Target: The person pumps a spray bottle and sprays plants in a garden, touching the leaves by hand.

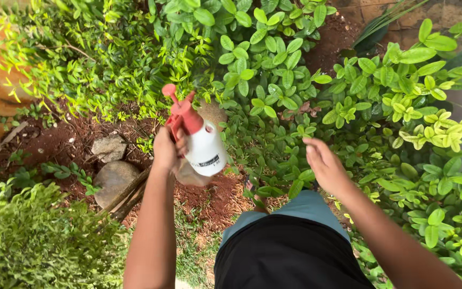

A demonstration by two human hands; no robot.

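Fingers [180,145] of the left hand [166,151] are clenched around the red handle of a spray bottle [201,142], gripping it just below the pump head. This bottle has a white body and a red top with a knob and nozzle; it is held tilted, its top pointing up and away from the person, above a patch of bare reddish soil [215,198]. Taking the bottle as the reference point: the right hand [324,166] hangs well to its right, fingers loosely released and slightly curled, holding nothing, directly over low green leaves. Just beyond the bottle's top stands a dense shrub [258,59] with rounded glossy leaves. Farther right of the bottle, past the right hand, a second shrub [418,101] of the same kind carries paler yellow-green tips. Left of the bottle and beyond it, a finer-leaved bush [81,64] spreads across the bed. Left of the bottle and lower down, two grey stones [113,179] rest on the soil, one smaller piece above a larger rounded one. Nearest the viewer, far left of the bottle, sits a small-leaved clump [33,241]. Below the bottle, the person's dark top and blue-grey shorts [300,208] fill the lower centre.
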